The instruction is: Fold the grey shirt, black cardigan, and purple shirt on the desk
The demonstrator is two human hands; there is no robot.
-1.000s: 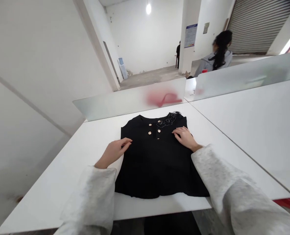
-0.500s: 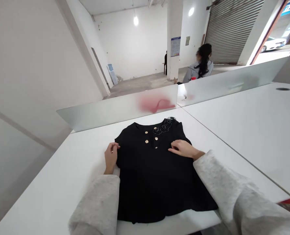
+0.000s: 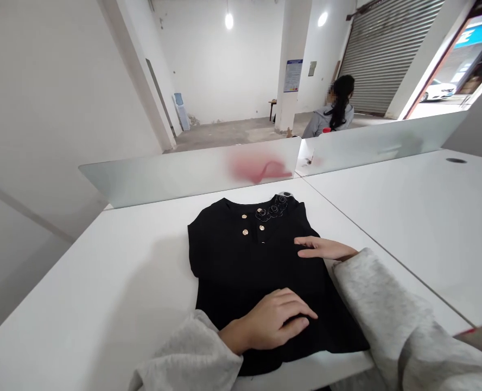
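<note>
A black short-sleeved blouse (image 3: 241,260) lies spread flat on the white table, its neckline facing away from me. Gold buttons (image 3: 245,232) run in two columns below the neck, and dark fabric flowers (image 3: 274,208) trim the right side of the neckline. My left hand (image 3: 276,319) is over the lower middle of the blouse, fingers loosely extended and holding nothing. Near the right sleeve, my right hand (image 3: 320,248) is open, thumb and fingers apart, over the blouse's right edge. Whether either palm presses on the cloth I cannot tell.
A low frosted divider (image 3: 192,174) runs along the back of the white table (image 3: 143,260), with a blurred red thing behind it. A small round white-and-dark object (image 3: 285,194) sits by the collar. Beyond the divider a person in grey (image 3: 333,111) sits turned away.
My left hand has left the left sleeve edge and moved right and nearer, over the lower blouse. My right hand has shifted slightly right, its fingers now more stretched out.
</note>
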